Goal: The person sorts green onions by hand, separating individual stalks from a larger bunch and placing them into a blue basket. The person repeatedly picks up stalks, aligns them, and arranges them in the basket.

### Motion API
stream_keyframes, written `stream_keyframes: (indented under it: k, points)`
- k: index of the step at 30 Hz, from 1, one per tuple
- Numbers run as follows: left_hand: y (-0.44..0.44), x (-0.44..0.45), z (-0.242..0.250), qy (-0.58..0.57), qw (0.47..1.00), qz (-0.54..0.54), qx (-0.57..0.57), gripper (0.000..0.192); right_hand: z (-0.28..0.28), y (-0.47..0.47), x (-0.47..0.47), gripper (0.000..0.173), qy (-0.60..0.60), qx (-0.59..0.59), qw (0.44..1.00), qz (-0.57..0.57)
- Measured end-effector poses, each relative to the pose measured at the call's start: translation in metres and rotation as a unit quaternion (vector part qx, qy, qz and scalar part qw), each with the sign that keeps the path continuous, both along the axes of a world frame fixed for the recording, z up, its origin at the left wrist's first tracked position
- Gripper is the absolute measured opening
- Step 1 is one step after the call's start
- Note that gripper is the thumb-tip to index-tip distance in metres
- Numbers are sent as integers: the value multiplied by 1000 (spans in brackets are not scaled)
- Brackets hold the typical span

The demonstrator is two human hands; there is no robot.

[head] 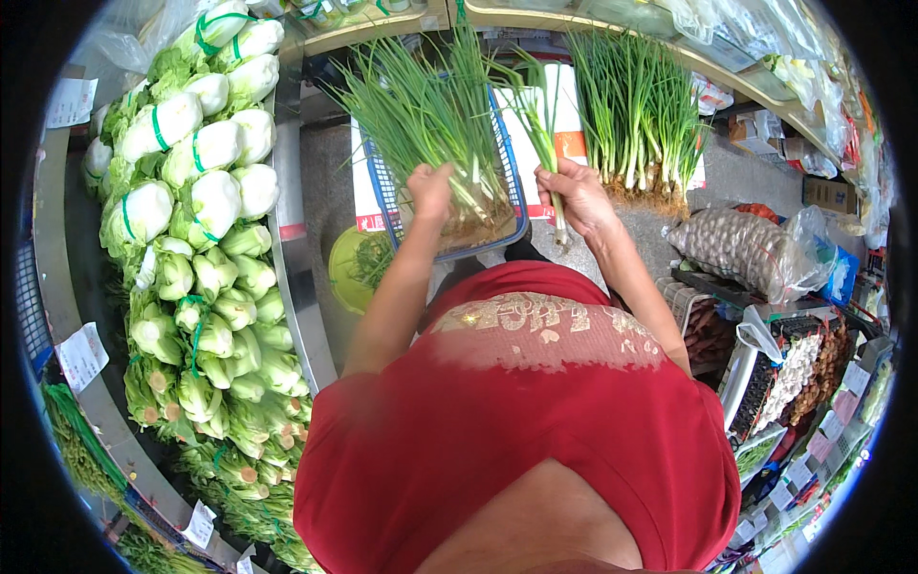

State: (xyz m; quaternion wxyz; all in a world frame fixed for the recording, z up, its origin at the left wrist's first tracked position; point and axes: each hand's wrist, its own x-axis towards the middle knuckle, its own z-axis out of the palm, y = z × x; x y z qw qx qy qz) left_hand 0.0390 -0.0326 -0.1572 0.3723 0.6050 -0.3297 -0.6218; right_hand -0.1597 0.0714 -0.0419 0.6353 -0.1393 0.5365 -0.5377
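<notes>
My right hand [576, 192] grips a small bunch of scallions [548, 140], roots pointing toward me and green tops pointing away. Over the near part of a blue plastic basket [521, 204], my left hand [430, 188] has its fingers curled at the loose scallions [430, 107] heaped inside. Whether it pinches a stalk is hidden by the hand itself. Right of the basket, a thick row of scallions [635, 129] lies with white stems and brown roots toward me.
Napa cabbages [215, 201] bound with green ties fill the stand at left. A yellow-green basin [346, 276] with green trimmings sits on the floor beside the basket. A netted sack of garlic [735, 247] rests at right, near crates of produce [792, 373]. A shelf edge [373, 34] crosses the far side.
</notes>
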Motion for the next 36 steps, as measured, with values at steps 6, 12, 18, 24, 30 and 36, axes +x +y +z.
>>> stream_keyframes:
  k: [6,12,18,24,30,36]
  points:
    - [6,-11,67,170,982,-71,37,27,-6,-29,26,11,34,15,996,77]
    - [5,-18,95,138,987,-80,10,21,-5,-45,42,13,17,-11,994,105]
    - [8,-21,102,148,985,-92,5,9,-11,-48,41,20,11,16,993,116]
    - [9,-17,84,150,971,-186,9,12,-17,-41,23,23,-161,-18,985,56]
    - [29,-17,66,127,902,-411,-21,19,-26,-39,16,20,-223,-31,974,14]
    - [30,-6,78,63,910,-400,-87,11,-31,-40,12,19,-202,-29,978,-48]
